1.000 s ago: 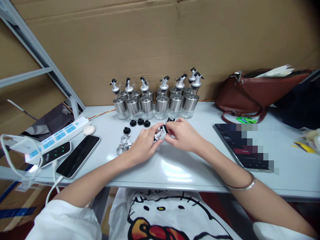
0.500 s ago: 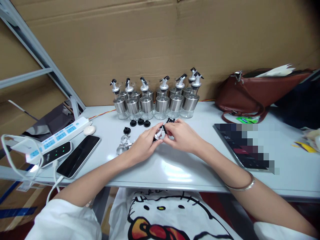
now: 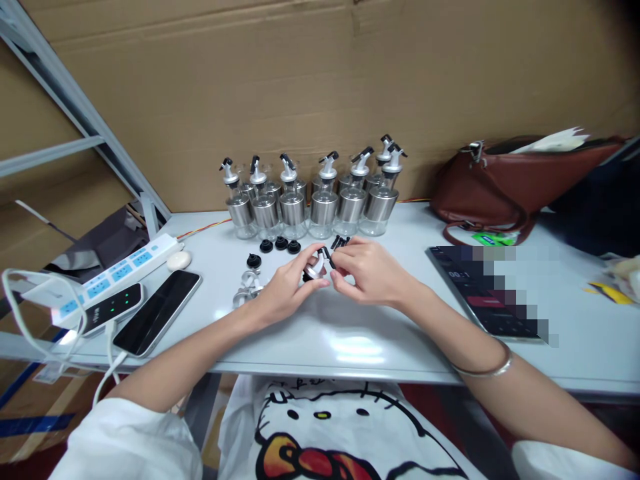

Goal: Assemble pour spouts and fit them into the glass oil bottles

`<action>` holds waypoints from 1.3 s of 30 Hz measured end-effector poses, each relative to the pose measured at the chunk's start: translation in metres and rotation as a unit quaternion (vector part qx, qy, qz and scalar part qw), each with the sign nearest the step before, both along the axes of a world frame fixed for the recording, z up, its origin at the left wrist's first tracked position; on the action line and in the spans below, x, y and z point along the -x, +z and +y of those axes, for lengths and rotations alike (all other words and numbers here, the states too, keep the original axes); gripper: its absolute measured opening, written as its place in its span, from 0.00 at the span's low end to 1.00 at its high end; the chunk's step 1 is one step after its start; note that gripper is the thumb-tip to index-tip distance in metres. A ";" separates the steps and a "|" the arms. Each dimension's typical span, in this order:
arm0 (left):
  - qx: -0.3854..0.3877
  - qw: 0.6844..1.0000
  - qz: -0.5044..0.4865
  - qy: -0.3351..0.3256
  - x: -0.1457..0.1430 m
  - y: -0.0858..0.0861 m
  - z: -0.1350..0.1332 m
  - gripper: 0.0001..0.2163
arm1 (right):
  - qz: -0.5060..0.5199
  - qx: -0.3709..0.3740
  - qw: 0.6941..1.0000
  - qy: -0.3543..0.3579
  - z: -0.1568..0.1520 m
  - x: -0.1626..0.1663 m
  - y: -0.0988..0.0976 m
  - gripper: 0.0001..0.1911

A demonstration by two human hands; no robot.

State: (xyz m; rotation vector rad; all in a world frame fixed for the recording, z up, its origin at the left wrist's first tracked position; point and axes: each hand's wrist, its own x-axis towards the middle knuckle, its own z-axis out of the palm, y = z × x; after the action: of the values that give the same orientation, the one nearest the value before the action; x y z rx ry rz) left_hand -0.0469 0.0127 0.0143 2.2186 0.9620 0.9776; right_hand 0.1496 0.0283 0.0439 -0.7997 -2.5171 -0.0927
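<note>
A silver bottle pourer cap (image 3: 315, 269) with a black lever on top is held between the thumb and fingers of my left hand (image 3: 287, 283). My right hand (image 3: 367, 270) has its fingers curled, and its thumb and index finger are at the black lever. Just beyond my right hand lie several small black levers (image 3: 341, 242), partly hidden by its knuckles. Several black stoppers (image 3: 281, 243) are on the table past my left hand. Loose silver cap parts (image 3: 245, 293) rest beside my left wrist, partly covered by it.
Glass-and-steel bottles (image 3: 324, 208) stand in rows at the back, the front ones topped with pourers. On the left are a power strip (image 3: 120, 270), a phone (image 3: 159, 312) and white cables. A tablet (image 3: 480, 293) and a brown bag (image 3: 520, 177) occupy the right.
My right hand has shifted slightly right, and its thumb has come away from the left hand. More of the pourer cap and its black lever now shows.
</note>
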 end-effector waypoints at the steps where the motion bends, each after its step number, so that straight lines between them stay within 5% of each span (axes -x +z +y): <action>1: 0.007 1.000 -0.010 -0.002 0.000 0.000 0.000 0.24 | -0.009 -0.023 1.000 0.003 0.000 -0.001 0.000 0.15; 9: 0.027 0.998 -0.055 -0.008 -0.004 -0.002 -0.002 0.25 | -0.002 -0.068 0.998 0.009 0.000 0.000 -0.007 0.28; 15: -0.007 0.998 -0.068 0.012 -0.005 0.001 -0.006 0.24 | 0.034 -0.091 0.995 0.007 -0.002 0.005 -0.012 0.24; 23: -0.044 0.991 -0.101 0.073 -0.004 0.001 -0.004 0.27 | 0.077 -0.021 0.996 -0.048 -0.008 0.015 -0.011 0.23; 32: -0.135 0.990 -0.048 0.006 -0.006 -0.001 -0.004 0.32 | 0.093 -0.004 0.991 -0.097 -0.007 0.013 -0.007 0.26; 39: -0.078 0.993 -0.086 0.022 -0.006 -0.003 -0.007 0.33 | 0.061 0.001 0.990 -0.131 -0.009 0.016 -0.009 0.25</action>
State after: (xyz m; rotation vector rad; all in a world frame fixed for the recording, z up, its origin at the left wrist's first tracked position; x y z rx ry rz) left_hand -0.0408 0.0054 0.0116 2.2030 0.8870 1.2815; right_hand 0.1335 0.0190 0.0349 -1.0994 -2.2871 -0.1249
